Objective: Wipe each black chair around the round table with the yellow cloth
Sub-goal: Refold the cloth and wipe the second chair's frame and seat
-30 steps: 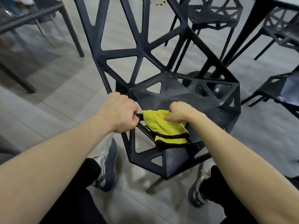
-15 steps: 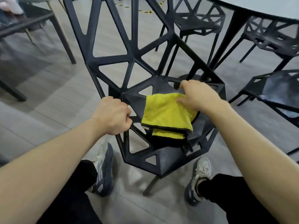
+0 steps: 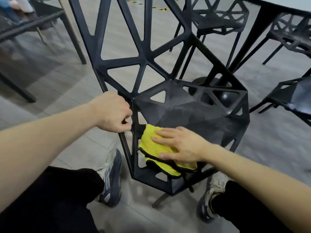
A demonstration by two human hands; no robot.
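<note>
At the bottom of the frame I see my black trousers and two grey sneakers [image 3: 111, 179] on the grey tiled floor [image 3: 50, 91]. Just above them, my right hand [image 3: 181, 145] lies flat with fingers spread straight on the folded yellow cloth with black edging [image 3: 151, 145], pressing it onto the near left part of the seat of the black geometric lattice chair [image 3: 193, 113]. My left hand [image 3: 112, 111], left of centre, is curled around a strut at the seat's left edge, below the backrest. Farther back, upper right, stands the round bench [image 3: 286, 5] with more black lattice chairs [image 3: 218, 19] around it.
</note>
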